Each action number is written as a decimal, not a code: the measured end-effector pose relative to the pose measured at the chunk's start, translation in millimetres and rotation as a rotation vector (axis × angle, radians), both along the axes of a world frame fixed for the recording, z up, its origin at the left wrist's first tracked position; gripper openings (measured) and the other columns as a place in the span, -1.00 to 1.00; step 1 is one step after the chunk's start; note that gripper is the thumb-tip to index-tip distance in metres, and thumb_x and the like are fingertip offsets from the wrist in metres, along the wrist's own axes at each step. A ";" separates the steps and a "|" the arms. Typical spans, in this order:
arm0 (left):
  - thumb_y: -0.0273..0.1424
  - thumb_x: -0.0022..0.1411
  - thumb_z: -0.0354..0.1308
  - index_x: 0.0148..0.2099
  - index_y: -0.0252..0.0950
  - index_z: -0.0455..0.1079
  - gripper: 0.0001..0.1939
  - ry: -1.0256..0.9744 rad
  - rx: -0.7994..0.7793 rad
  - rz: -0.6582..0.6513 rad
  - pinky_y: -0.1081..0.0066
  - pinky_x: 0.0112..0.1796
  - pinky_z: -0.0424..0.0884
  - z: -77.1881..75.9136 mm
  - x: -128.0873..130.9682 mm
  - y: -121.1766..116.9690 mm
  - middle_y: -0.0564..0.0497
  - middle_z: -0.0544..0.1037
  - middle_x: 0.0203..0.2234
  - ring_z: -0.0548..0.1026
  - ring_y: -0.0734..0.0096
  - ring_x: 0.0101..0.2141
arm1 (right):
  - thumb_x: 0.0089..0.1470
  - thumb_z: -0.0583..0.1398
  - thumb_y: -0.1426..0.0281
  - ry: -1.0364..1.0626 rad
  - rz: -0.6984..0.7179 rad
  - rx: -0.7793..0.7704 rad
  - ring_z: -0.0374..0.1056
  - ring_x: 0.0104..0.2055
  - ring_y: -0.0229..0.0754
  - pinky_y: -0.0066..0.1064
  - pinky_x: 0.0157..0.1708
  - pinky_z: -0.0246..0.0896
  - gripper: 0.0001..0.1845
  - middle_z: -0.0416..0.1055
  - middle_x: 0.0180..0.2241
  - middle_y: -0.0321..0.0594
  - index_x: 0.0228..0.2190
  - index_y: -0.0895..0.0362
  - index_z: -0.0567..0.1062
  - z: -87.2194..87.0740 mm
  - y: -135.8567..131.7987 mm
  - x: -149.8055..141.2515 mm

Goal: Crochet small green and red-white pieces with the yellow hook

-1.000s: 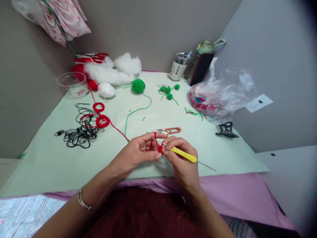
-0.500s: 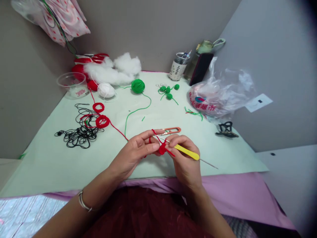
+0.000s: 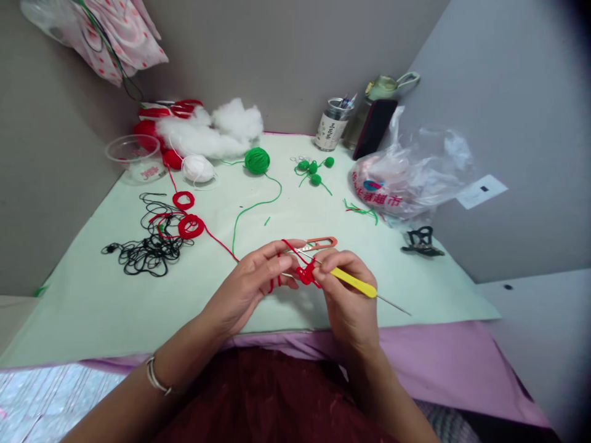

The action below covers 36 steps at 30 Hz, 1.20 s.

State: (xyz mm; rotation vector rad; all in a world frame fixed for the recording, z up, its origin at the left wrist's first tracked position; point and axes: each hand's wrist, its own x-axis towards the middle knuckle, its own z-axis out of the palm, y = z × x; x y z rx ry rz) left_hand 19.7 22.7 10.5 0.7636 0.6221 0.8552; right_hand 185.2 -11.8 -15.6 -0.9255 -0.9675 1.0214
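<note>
Red yarn [image 3: 220, 240] runs from the left of the table and winds round the fingers of my left hand [image 3: 256, 271]. Its thumb and fingers are bent, and a strand rises over the index fingertip. A small red crochet piece [image 3: 306, 274] sits between my hands, close to the right fingertips; which fingers bear it is hard to see. My right hand [image 3: 348, 295] pinches a crochet hook [image 3: 353, 282] by its yellow handle, the metal tip pointing left at the strand. Just beyond my fingertips lies a pair of orange thread snips [image 3: 325, 243].
Black cord [image 3: 152, 249] lies tangled at the left beside red yarn rings [image 3: 191, 226]. White stuffing [image 3: 207, 132], a white yarn ball [image 3: 198, 168] and a green yarn ball [image 3: 257, 160] are behind. Small green balls [image 3: 313, 167], a plastic bag [image 3: 406, 178] and a black hair claw [image 3: 422, 241] lie rightward.
The red piece now shows more openly between my hands, farther from my left thumb. My right hand and the hook have shifted slightly right.
</note>
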 end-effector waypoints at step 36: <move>-0.39 0.23 0.45 0.10 -0.26 0.60 -0.61 -0.088 -0.132 0.173 0.51 -0.16 0.43 -0.2 13.3 -7.6 0.03 0.63 -0.29 0.54 0.45 -0.24 | 0.18 0.32 0.59 -0.267 -0.235 0.204 0.49 -0.22 -0.17 -0.27 -0.13 0.41 -0.77 0.54 -0.31 -0.29 -0.33 -0.03 0.61 2.7 -5.7 -19.9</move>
